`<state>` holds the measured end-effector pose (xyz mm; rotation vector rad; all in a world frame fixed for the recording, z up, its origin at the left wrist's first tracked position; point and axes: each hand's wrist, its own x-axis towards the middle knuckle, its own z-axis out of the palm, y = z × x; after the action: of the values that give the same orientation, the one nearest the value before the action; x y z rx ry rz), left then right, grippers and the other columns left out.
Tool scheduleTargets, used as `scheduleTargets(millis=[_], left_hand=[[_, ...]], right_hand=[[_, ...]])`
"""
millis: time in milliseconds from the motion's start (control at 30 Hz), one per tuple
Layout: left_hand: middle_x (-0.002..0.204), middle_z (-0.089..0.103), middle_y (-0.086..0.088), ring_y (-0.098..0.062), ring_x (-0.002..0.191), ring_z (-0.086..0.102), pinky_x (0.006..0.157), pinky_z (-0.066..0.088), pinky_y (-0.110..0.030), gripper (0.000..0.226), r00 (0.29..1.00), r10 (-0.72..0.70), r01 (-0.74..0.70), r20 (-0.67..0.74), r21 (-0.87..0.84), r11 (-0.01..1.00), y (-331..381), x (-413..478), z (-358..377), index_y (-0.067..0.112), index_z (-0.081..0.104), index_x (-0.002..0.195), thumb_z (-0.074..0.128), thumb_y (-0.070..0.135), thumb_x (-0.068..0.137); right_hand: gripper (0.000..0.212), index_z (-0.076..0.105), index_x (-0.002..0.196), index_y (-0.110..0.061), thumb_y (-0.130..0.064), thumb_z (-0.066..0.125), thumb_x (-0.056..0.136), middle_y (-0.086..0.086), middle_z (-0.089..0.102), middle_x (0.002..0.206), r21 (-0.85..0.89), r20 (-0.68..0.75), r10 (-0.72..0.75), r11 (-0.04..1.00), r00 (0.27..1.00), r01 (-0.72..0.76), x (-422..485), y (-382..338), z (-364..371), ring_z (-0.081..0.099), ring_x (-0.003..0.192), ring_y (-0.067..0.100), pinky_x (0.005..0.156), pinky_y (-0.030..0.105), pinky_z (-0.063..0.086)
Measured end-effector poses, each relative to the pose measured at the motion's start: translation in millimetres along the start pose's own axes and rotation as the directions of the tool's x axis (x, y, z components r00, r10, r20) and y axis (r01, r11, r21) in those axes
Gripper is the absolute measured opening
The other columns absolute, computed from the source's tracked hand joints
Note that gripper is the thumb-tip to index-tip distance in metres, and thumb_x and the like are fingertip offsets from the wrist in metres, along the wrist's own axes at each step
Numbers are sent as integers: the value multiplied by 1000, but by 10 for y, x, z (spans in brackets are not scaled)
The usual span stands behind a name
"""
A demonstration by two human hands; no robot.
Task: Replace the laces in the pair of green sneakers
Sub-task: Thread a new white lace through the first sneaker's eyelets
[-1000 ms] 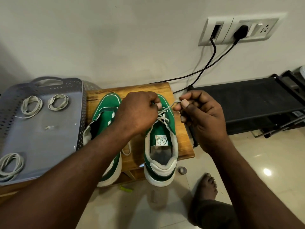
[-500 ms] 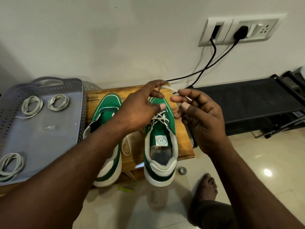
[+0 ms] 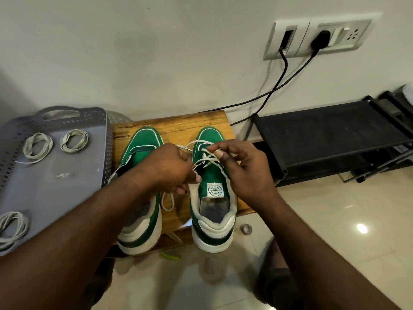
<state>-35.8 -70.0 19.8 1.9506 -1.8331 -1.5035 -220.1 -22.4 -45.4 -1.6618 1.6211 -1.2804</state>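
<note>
2 green sneakers (image 3: pixel 143 142) sit side by side on the wooden counter (image 3: pixel 178 123). Right-side sneaker (image 3: pixel 209 136) has a white tongue label (image 3: pixel 215 190): round emblem, lettering unreadable. White lace (image 3: pixel 206 162) crosses its eyelets; left hand (image 3: pixel 172 168) fingers curl on 1 strand, right hand (image 3: pixel 243 173) thumb and forefinger pinch the other.

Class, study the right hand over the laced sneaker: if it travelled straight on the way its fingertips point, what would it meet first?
Probably the left hand: the right hand, pinching the lace, points leftward across the sneaker at it; depth is unclear.
</note>
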Motion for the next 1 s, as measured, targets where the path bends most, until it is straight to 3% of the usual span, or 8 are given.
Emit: scheduleTargets(millis=[133,267,367,500,633,700,833,1000], left_hand=[[94,77,-19,-27,78,79,71,66,-39,19,995,-85,94,50,-224,970,-76,22,-78,4,66,109,72,-4,92],[88,77,-20,-26,72,78,67,66,-38,16,993,-97,111,71,-251,962,-91,45,-69,3,65,106,69,-5,93],[93,77,-22,-28,77,79,67,66,-38,17,992,-95,113,82,-247,962,-101,79,-66,3,64,109,68,-4,94],[87,79,-19,-27,75,79,60,64,-33,19,992,-76,99,100,-254,962,-85,69,-72,4,66,110,72,-2,93],[84,79,-14,-25,74,79,62,65,-34,17,996,-29,50,84,-258,965,-66,32,-70,5,70,107,74,-1,91],[83,79,-13,-25,73,79,65,66,-36,17,998,9,4,54,-241,970,-59,14,-56,6,71,105,76,0,90],[82,78,-14,-30,78,79,77,66,-45,17,994,105,-108,-24,-149,983,-42,-2,-38,8,74,98,83,4,85],[80,77,-11,-27,76,77,81,66,-48,23,993,119,-121,-22,-164,979,-58,1,-19,8,74,94,89,5,76]], right_hand=[[27,71,117,-41,-24,75,95,-11,73,99,-25,60,133,991,989,-132,-19,-64,89,66,103,8,87,42,60],[15,73,95,-33,-19,78,92,-13,70,90,-55,110,167,985,980,-162,0,-83,63,65,92,4,84,38,60],[11,78,91,-29,-18,78,92,-19,72,86,-65,180,148,988,972,-139,-23,-153,50,61,94,-2,93,39,52],[12,79,89,-30,-18,78,90,-24,70,86,-155,168,173,977,970,-147,-48,-192,70,46,100,-23,108,46,43],[27,64,95,-35,-14,77,85,-15,67,81,-182,130,210,966,969,-184,-20,-205,106,60,94,0,86,41,57],[30,59,94,-34,-12,77,83,-12,67,82,-191,108,224,961,969,-201,-5,-202,108,63,88,6,77,35,57],[29,61,90,-30,-9,81,83,-9,67,83,-85,77,248,967,966,-241,-24,-202,100,64,79,6,72,31,59],[27,62,86,-26,-13,85,83,-3,70,83,16,44,314,949,948,-315,-41,-166,121,67,78,11,74,33,61]])
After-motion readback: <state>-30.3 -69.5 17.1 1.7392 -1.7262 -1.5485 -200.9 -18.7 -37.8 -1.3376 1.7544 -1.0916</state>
